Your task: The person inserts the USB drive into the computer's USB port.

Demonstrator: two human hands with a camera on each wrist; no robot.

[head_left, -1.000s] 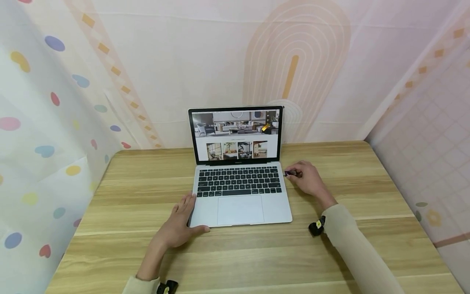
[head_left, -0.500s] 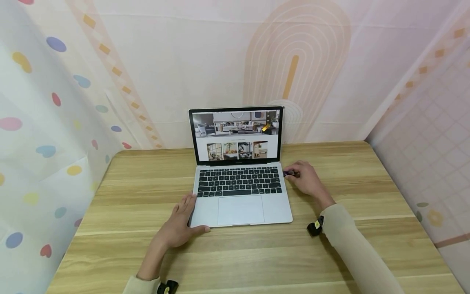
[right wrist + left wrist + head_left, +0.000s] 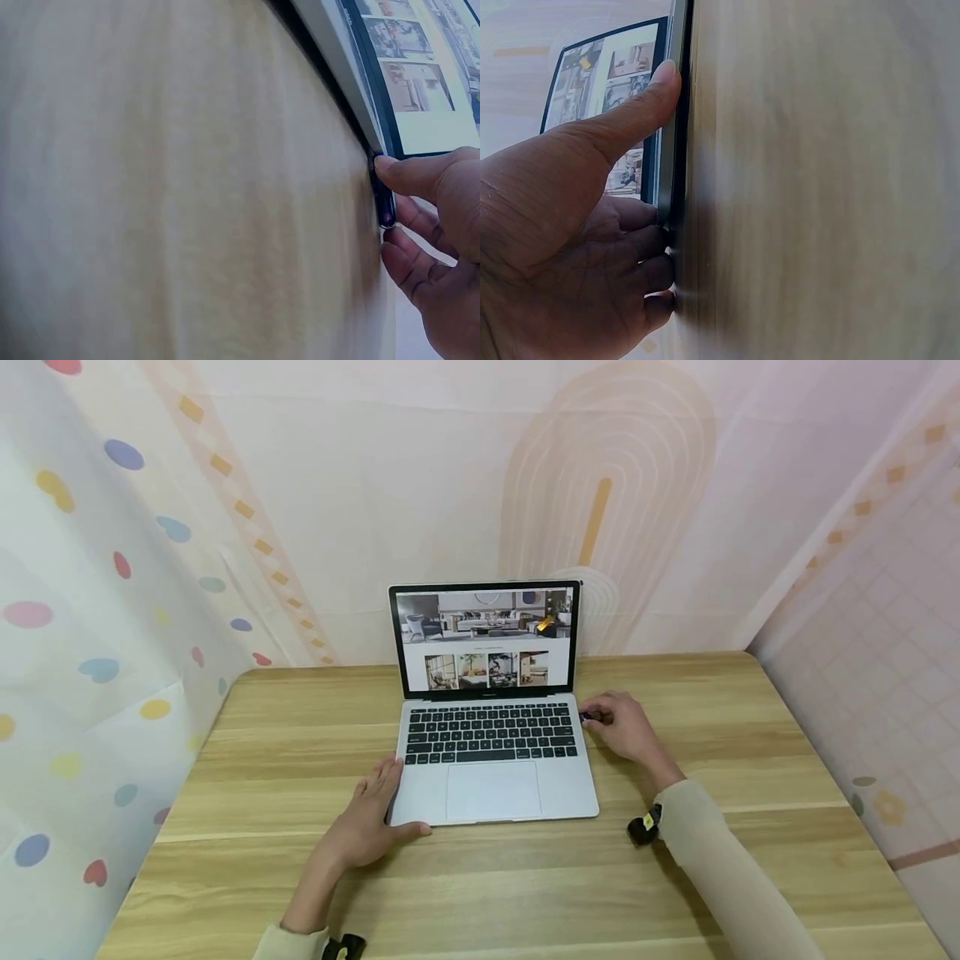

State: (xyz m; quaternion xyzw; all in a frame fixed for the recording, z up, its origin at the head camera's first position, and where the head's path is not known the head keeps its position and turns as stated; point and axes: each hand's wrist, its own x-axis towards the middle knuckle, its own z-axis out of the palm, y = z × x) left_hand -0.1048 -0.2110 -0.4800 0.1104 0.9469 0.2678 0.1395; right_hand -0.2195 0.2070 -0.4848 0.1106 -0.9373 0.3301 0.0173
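Observation:
A silver laptop [image 3: 493, 791] stands unfolded on the table, its screen lit with pictures of furnished rooms. My left hand [image 3: 365, 820] braces its front left corner. The fingers lie fairly straight along the left side, and the thumb [image 3: 649, 101] touches the front edge. At the laptop's right side, my right hand [image 3: 621, 723] pinches a small dark purple USB flash drive [image 3: 385, 204] between thumb and fingers. The drive's inner end meets the laptop's side edge; its connector is out of sight there.
The wood-grain table [image 3: 510, 893] extends around the laptop on all sides. A patterned cloth wall [image 3: 420, 485] rises right behind the table's back edge, with more cloth at left and right. Both wrists wear small black cameras.
The right hand has moved the flash drive slightly left, closing the small gap to the laptop's side. The left hand keeps its place, and the head view has shifted slightly.

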